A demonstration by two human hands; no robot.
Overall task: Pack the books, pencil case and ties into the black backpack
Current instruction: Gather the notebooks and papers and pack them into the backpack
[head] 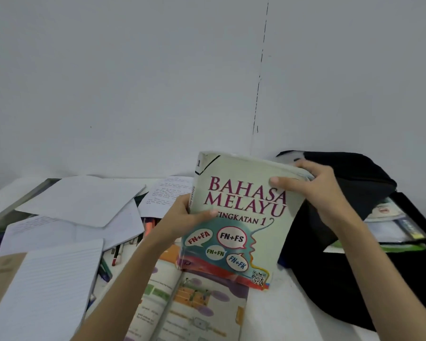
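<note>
1. The Bahasa Melayu book (241, 217) is held upright, slightly tilted, its long axis running top to bottom, above an open book (182, 299).
2. The left hand (182, 217) pinches its spine edge; the right hand (312, 190) grips its upper far corner.
3. The black backpack (349, 217) lies just beyond the right hand, nearer that hand, so the book likely travels rightward.

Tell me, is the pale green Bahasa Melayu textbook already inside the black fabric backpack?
No, both hands, left and right, hold the pale green Bahasa Melayu textbook up, beside the black fabric backpack.
</note>
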